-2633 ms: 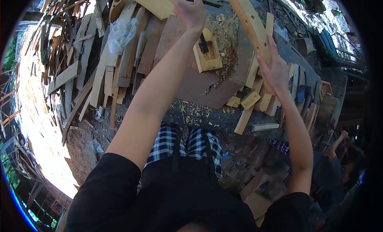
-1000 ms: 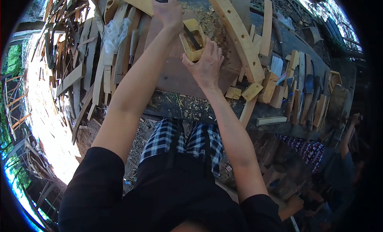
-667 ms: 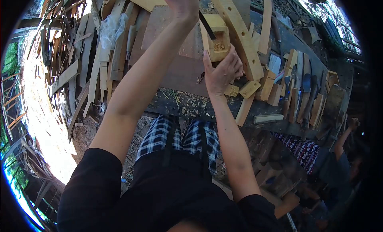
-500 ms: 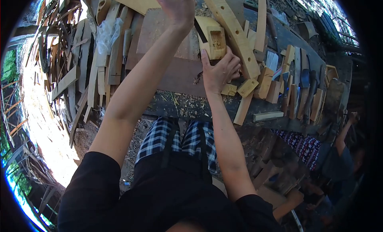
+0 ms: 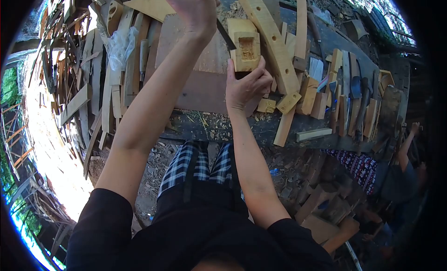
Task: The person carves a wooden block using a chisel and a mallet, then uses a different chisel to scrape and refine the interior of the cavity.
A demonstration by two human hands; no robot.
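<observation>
My right hand (image 5: 248, 88) grips the near end of a pale yellow wooden block (image 5: 242, 27), thumb on its left side and fingers curled at the right corner. A rough rectangular hollow is cut into the block's upper face. At the top edge of the view my left hand (image 5: 194, 10) is closed around a tool with a narrow dark blade (image 5: 226, 34). Its tip reaches the block's left side, beside the hollow. The tool's handle is hidden in the hand. Under the block lies a flat brown board (image 5: 200, 91).
A long curved timber with holes (image 5: 274, 47) lies right of the block, near small drilled blocks (image 5: 288, 102). Wood shavings (image 5: 219, 124) cover the bench's front edge. Wood strips and hand tools (image 5: 356, 91) line the right side; a plastic bag (image 5: 122, 47) is left. Another person (image 5: 396, 178) is lower right.
The block has turned more upright in view, showing its hollow more squarely, and my right hand has shifted left with it. My left hand is further left, and the dark blade now shows more.
</observation>
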